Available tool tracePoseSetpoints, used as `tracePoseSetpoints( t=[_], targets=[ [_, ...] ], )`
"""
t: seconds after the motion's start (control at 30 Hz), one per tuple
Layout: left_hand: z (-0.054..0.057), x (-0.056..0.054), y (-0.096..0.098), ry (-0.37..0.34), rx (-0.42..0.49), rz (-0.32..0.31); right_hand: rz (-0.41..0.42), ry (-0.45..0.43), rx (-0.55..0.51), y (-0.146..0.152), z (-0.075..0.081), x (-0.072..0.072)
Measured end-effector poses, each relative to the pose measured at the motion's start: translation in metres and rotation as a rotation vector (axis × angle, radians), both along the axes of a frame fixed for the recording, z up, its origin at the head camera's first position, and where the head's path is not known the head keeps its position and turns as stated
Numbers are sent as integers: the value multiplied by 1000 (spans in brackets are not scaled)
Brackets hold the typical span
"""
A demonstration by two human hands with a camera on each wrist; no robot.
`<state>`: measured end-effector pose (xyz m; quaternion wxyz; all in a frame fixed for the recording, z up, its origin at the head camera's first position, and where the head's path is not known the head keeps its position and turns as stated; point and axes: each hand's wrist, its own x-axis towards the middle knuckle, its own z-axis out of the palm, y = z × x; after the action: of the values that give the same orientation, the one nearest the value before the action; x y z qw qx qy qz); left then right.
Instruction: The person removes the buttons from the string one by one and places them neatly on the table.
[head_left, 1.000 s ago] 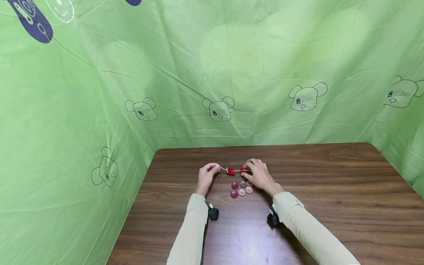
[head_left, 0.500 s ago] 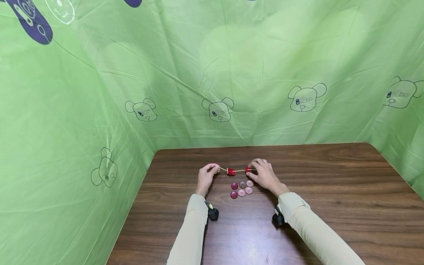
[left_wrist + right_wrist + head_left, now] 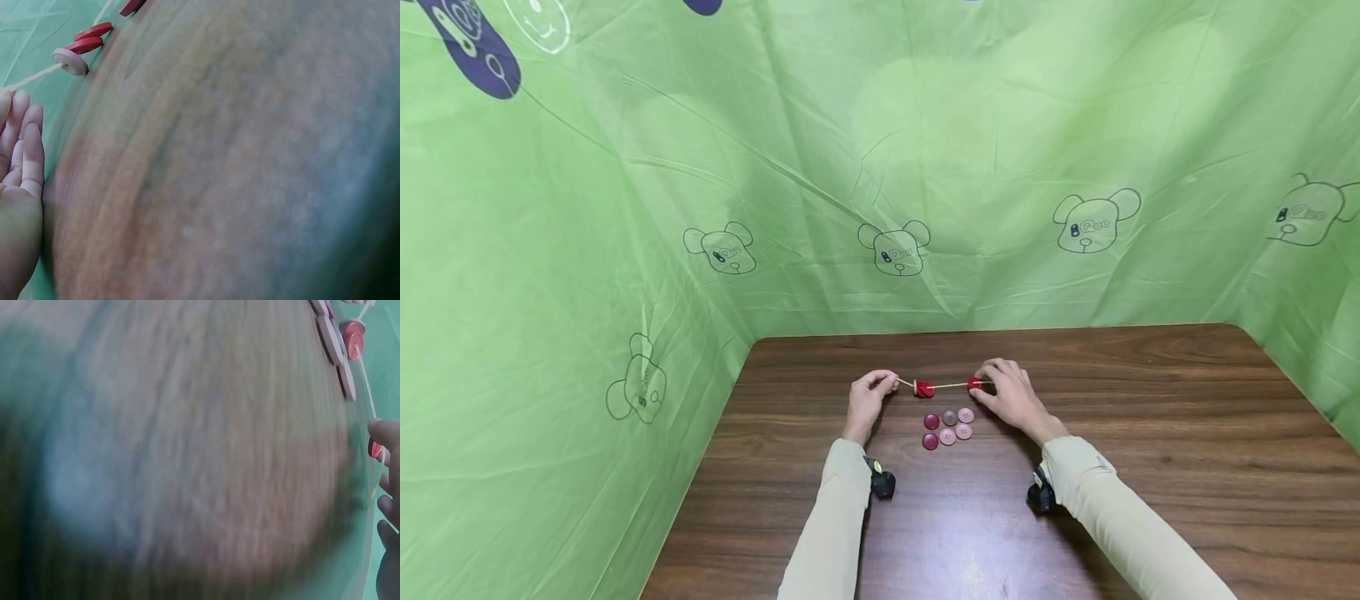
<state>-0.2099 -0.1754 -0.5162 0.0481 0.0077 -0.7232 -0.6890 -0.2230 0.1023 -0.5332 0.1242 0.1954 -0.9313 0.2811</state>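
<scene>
My left hand (image 3: pixel 865 404) pinches one end of a pale yellow string (image 3: pixel 951 386) between thumb and fingertips. A pink button (image 3: pixel 70 61) and red buttons (image 3: pixel 926 390) are threaded on the string, bunched near that hand. Toward the other end, my right hand (image 3: pixel 1011 400) holds a red button (image 3: pixel 374 448) between thumb and fingers, with the string running through it. A short tail of string hangs past this button in the right wrist view. Between the hands the string is drawn nearly straight, low over the table.
Several loose buttons lie flat in two rows in front of the string: dark magenta buttons (image 3: pixel 930 441) at the left, a mauve button (image 3: pixel 950 417) and pink buttons (image 3: pixel 964 431). The brown wooden table (image 3: pixel 1150 467) is bounded behind and at the left by green cloth (image 3: pixel 820 292).
My right hand has moved steadily right with the red button, widening the gap along the string to the bunched buttons. The left hand and the loose buttons stay in place.
</scene>
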Motion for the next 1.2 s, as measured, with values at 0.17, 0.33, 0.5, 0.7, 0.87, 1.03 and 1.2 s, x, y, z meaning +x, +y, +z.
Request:
tracePoseSetpoints(
  t=[0.17,0.33,0.5,0.7,0.87,1.03,1.2],
  targets=[
    [0,1,0,1,9,-5,-8,5,5,6,0,0],
    [-3,-1,-1,3,14,-10,-19,-8,15,12,-1,-2],
    [-23,-12,-1,4,11,28,-25,-16,21,17,-1,-2],
    [-27,-16,0,0,5,58,-32,-6,29,22,1,-1],
    [-27,-15,0,6,7,59,-33,-4,26,27,1,0],
    [-27,-15,0,6,3,62,-46,-9,39,33,0,-1],
    [-26,-15,0,-1,0,68,-48,-8,37,37,0,-1]
  ],
)
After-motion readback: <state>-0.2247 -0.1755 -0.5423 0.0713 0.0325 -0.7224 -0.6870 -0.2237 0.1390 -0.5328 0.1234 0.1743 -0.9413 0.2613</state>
